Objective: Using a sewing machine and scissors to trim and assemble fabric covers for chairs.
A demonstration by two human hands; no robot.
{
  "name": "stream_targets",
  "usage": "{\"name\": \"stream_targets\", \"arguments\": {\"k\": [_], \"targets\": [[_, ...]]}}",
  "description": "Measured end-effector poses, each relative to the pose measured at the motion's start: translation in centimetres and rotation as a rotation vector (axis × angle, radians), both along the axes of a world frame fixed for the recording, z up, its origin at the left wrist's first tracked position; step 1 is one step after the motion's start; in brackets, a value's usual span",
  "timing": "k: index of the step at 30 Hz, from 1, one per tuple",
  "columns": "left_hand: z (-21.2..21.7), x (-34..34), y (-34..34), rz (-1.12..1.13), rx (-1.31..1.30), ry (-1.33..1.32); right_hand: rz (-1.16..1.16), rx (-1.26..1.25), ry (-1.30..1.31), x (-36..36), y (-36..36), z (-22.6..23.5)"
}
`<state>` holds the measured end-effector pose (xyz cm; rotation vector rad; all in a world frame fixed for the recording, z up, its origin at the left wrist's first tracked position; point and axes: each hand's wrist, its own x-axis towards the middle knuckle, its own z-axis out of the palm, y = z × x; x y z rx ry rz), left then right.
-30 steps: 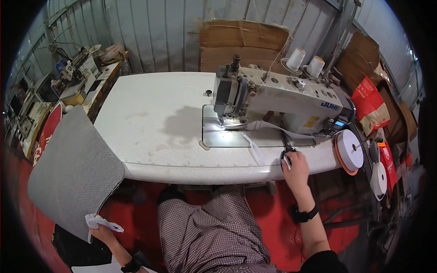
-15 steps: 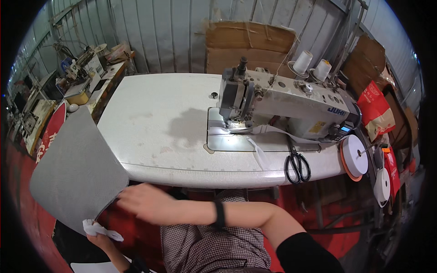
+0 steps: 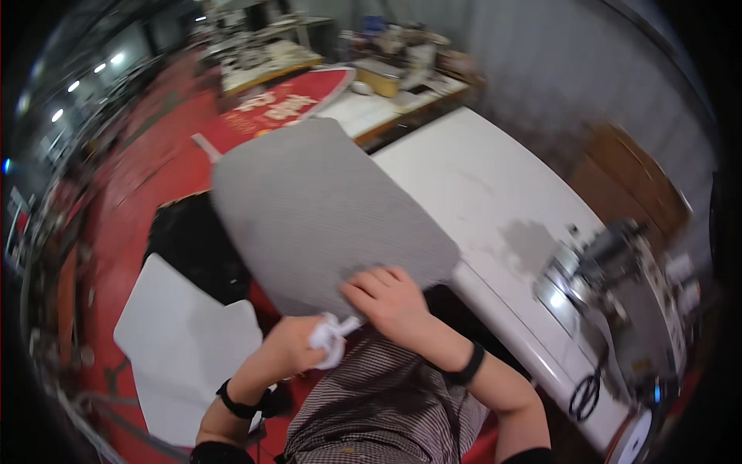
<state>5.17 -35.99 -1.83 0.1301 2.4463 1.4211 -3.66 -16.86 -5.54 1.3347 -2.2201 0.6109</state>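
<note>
Blurred white strip [image 3: 323, 336], apparently in left hand [image 3: 296, 345]

Floor [image 3: 143, 193]: red, stretching toward the upper left.
Ceiling lights [image 3: 117, 58]: a row of bright spots, upper left.
Red sheet [image 3: 255, 120]: gold markings, beside the back bench [image 3: 379, 116].
Yellow box [image 3: 377, 79]: on that bench.
Cardboard [image 3: 630, 174]: brown, upright before the grey wall [image 3: 533, 69], right side.
</note>
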Motion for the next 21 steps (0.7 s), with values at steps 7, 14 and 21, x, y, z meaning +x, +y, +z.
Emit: {"name": "stream_targets", "arguments": {"k": [7,14,21], "targets": [[1.8,2.8,-1.1,-0.455,0.395,0.549,0.178,0.116,0.044,3.8,-0.1,4.1],[4.1,3.6,-3.0,-0.231,1.089,0.197,0.07,0.155,0.258,3.8,-2.8,9.8],[9.6,4.0,-4.4,-0.161,0.504,0.641,0.152,0.271,0.411,3.3,-7.8,15.4]]}}
